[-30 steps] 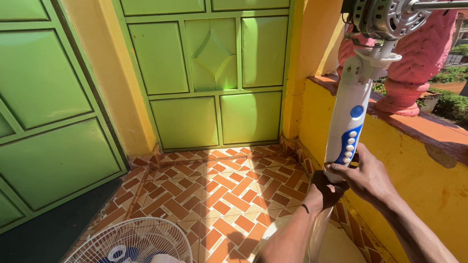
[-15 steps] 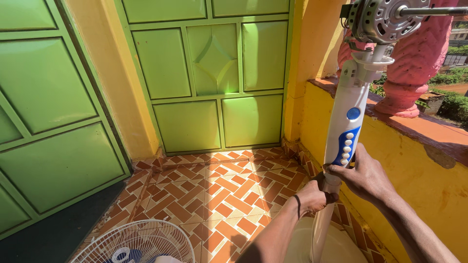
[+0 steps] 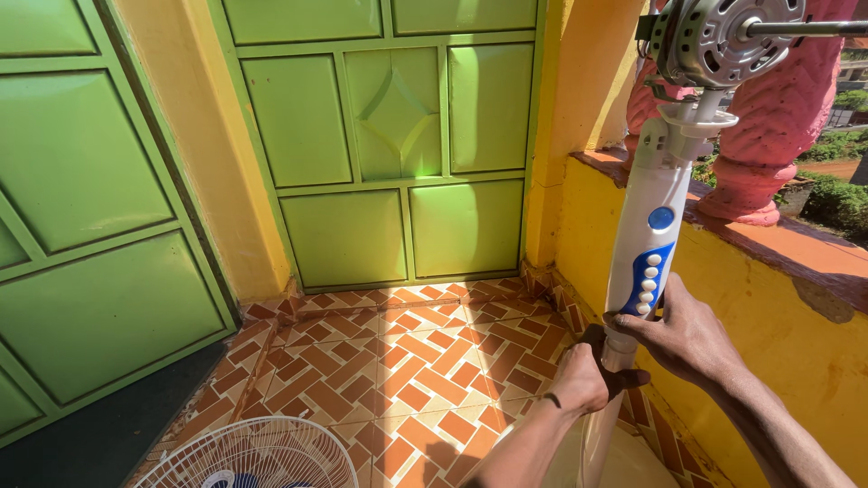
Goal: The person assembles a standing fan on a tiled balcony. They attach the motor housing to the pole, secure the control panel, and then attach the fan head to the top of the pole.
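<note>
Head view: the left hand point(image 3: 579, 378) is gripping the fan pole point(image 3: 604, 425) just below the white control column point(image 3: 649, 237), having slid a little lower than a second ago. The right hand point(image 3: 685, 336) is closing around the column's base. The bare motor point(image 3: 714, 38) is standing above both hands, and the grille point(image 3: 253, 456) is lying well left of them.

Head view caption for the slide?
Both hands, left hand and right hand, grip white fan stand below bare motor.
</note>
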